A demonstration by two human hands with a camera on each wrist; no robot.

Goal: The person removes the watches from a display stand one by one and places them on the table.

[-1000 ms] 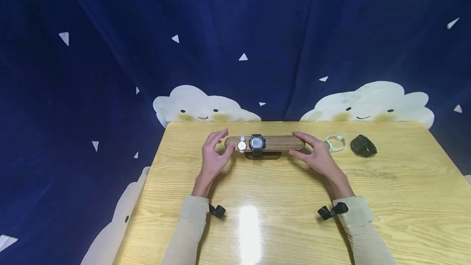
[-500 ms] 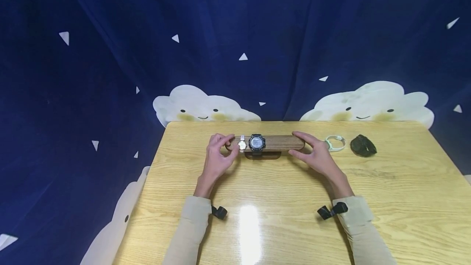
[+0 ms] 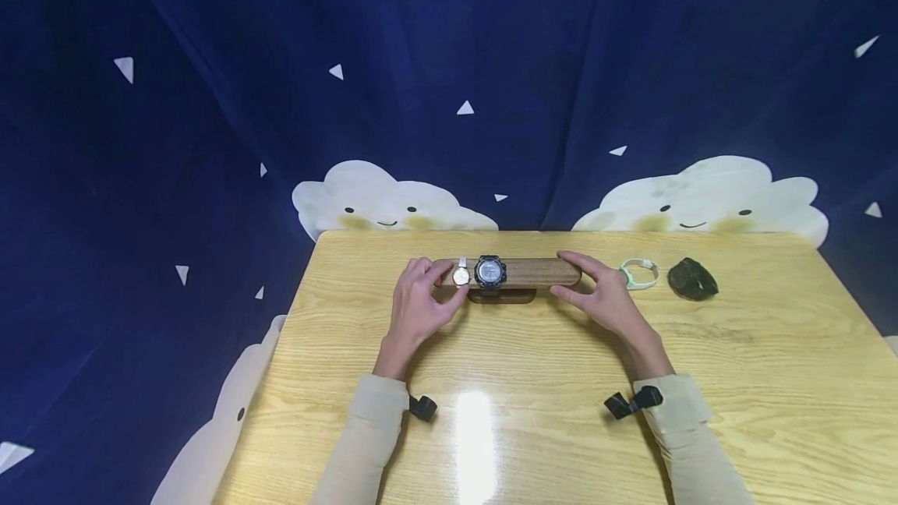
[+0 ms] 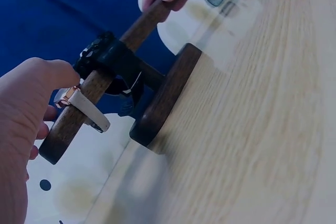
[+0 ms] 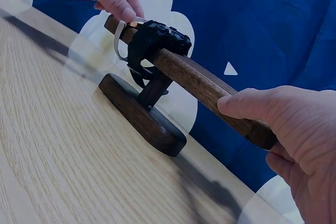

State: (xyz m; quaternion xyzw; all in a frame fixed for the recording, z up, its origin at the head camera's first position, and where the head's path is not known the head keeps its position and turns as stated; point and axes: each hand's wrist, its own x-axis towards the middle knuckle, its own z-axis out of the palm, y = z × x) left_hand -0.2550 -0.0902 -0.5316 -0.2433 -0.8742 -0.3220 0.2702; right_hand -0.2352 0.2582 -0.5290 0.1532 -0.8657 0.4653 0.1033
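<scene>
A dark wooden watch stand has a crossbar on a short post above an oval base. Round the bar's left part sits a wristwatch with a white strap and a gold-toned case. Beside it, nearer the post, is a chunky black digital watch. My left hand pinches at the white watch, thumb at its near side and fingers over the bar's left end. My right hand grips the bar's right end, with the thumb along the near side and the fingers partly hidden.
To the right of the stand, a pale-strapped watch lies on the wooden table, close to my right hand. Farther right is a dark looped item. A dark blue curtain with clouds hangs behind the table's back edge.
My left hand has moved right and closed in, from the bar's left end to the white watch. My right hand and the stand stay in place.
</scene>
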